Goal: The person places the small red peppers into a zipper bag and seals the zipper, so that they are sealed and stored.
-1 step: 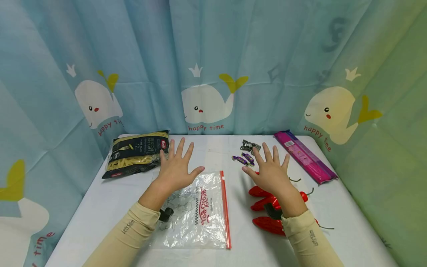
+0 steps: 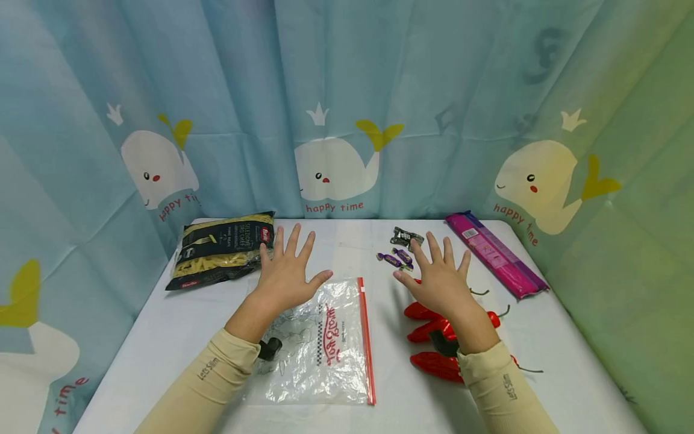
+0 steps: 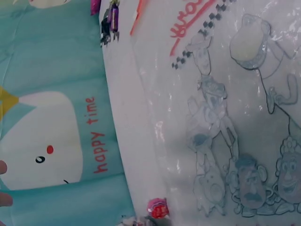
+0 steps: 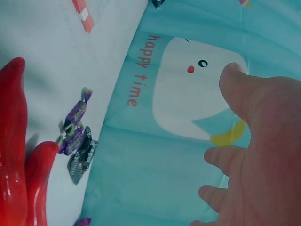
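My left hand (image 2: pixel 285 278) hovers with fingers spread and straight, holding nothing, over the far left part of a clear zip bag (image 2: pixel 347 343). The bag lies flat, with a red slider edge on its right and cartoon figures printed on it in the left wrist view. To that hand's left lies a black and yellow bag of penne pasta (image 2: pixel 222 244). Over several shiny red chili peppers (image 2: pixel 434 364), my right hand (image 2: pixel 443 284) is raised, its fingers spread and nothing in them. Just beyond its fingertips are purple wrapped candies (image 2: pixel 402 256) and a black wrapped piece (image 2: pixel 405 237).
A long pink and purple packet (image 2: pixel 497 256) lies slanted along the right side of the white table (image 2: pixel 141 367). Blue curtains (image 2: pixel 347 72) printed with whales enclose the table at the back and sides. Dark wrist cameras (image 2: pixel 269 348) sit under both wrists.
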Tool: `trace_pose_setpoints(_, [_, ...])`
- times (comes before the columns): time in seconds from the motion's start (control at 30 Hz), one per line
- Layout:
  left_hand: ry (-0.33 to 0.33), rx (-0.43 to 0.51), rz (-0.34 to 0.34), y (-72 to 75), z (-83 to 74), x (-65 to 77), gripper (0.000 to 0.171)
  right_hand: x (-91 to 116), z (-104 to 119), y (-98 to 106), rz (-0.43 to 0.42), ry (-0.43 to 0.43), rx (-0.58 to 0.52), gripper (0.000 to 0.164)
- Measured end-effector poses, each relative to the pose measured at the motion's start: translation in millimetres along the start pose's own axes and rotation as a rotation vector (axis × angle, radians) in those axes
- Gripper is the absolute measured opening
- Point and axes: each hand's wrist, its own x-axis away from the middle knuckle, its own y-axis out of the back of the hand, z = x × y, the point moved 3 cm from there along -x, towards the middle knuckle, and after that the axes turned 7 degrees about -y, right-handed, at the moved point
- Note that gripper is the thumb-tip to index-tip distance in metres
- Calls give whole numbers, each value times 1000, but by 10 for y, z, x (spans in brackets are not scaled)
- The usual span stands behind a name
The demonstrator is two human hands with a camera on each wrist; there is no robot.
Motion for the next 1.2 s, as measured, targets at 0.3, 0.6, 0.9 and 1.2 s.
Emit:
trace_pose_setpoints(0.3, [-96, 21, 103, -294, -276, 197, 74, 122, -49, -76, 16, -14, 1, 91])
trace_pose_setpoints(0.6, [-237, -3, 395, -929, -806, 529, 55, 254, -111, -162, 19, -11, -23, 92])
trace_pose_setpoints(0.9, [-334, -99, 425, -1036, -867, 517, 45, 477, -72, -322, 24, 31, -22, 79])
trace_pose_setpoints(1.2, [-397, -20, 427, -973, -801, 467, 34, 792, 135, -646, -58, 265, 17, 53])
